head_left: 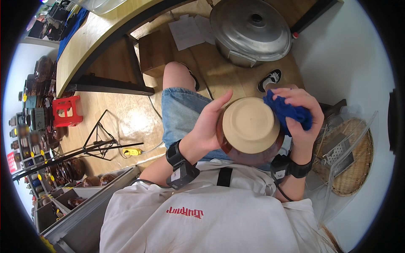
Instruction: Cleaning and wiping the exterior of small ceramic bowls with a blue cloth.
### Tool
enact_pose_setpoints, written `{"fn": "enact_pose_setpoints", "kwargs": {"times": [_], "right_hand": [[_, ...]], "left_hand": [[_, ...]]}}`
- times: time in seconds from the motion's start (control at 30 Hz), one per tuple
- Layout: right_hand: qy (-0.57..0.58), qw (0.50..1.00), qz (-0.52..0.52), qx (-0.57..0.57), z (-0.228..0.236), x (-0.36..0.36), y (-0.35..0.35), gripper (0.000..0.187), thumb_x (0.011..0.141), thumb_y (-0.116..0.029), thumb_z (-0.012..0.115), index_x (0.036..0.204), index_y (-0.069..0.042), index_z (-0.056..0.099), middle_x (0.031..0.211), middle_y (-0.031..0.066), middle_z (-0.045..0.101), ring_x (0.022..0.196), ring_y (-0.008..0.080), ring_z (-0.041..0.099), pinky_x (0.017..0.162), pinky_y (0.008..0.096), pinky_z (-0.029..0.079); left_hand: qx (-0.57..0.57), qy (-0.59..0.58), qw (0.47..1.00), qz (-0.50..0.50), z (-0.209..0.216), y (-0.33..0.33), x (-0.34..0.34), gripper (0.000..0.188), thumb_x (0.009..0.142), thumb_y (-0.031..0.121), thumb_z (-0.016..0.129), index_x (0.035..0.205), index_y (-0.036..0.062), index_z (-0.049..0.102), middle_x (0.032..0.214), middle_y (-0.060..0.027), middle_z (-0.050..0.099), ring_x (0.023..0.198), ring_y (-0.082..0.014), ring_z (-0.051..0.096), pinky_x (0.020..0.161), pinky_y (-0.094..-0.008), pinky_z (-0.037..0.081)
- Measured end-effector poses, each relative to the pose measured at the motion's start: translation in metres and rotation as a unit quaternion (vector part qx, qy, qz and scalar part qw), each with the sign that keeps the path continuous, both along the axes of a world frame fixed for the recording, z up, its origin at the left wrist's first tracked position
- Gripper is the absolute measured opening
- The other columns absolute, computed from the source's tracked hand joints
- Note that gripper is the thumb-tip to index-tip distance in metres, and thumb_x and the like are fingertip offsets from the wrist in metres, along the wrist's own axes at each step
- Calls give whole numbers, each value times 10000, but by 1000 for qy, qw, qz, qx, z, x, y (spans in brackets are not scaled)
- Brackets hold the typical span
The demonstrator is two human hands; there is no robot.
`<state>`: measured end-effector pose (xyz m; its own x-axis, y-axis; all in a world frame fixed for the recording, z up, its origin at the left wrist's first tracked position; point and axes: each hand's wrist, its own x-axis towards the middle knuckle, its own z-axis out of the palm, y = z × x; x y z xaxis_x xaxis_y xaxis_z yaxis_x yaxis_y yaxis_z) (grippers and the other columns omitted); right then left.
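A round ceramic pot (249, 125) is held over my lap with its pale, unglazed base facing me. Its glossy reddish-brown side shows around and below the base. My left hand (207, 126) grips the pot's left side, thumb up along the edge and the other fingers hidden behind it. In my right hand (307, 107) is a bunched dark blue cloth (291, 113), which touches the pot's upper right edge. The pot's mouth is turned away and out of sight. Black strapped devices are on both wrists.
Ahead on the floor stands a large lidded metal pot (253, 36) beside papers (185, 33) and a wooden box (154, 52). A wooden table (90, 42), red stool (67, 111), black tripod (95, 145) and shelves of jars (36, 114) are leftward. At right is a wicker basket (358, 168).
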<state>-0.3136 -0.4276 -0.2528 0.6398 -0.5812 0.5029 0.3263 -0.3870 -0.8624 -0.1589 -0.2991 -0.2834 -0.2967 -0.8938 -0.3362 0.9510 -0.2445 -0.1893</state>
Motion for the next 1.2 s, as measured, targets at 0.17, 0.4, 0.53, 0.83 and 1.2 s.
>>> {"fn": "enact_pose_setpoints", "kwargs": {"times": [0.17,0.4,0.53,0.83,1.2], "right_hand": [[113,985,-130,-5,-11,2,8,268,608,40,579,874,5,578,906,158,600,892,255,576,820,336,442],[23,982,-186,-37,-20,17,25,273,626,27,574,897,-2,563,923,145,601,930,287,581,847,372,441],[3,972,-218,-91,-26,18,37,283,636,-25,596,916,-19,555,922,154,599,926,311,583,852,392,437],[-87,941,-286,158,-32,9,29,246,769,-101,519,989,0,475,959,141,538,923,287,550,870,407,419],[-89,957,-207,183,-34,-5,26,216,767,-85,534,956,3,480,928,154,554,912,279,559,869,415,421]], "left_hand": [[121,-205,969,69,15,-11,-5,379,908,310,397,1072,-7,525,1043,-116,596,943,-211,589,837,-338,471],[153,-256,943,149,23,-23,-17,395,920,344,354,1126,33,485,1123,-87,550,1046,-203,519,905,-351,403],[117,-257,938,199,19,-28,-21,403,924,351,339,1142,40,473,1141,-82,539,1060,-207,508,921,-366,387],[24,-188,954,232,25,-21,-30,430,901,313,372,1198,7,421,1215,-124,477,1130,-268,449,980,-433,315],[24,-231,968,91,24,-18,-18,427,891,359,414,1174,41,442,1174,-81,502,1085,-223,491,903,-392,406]]}}
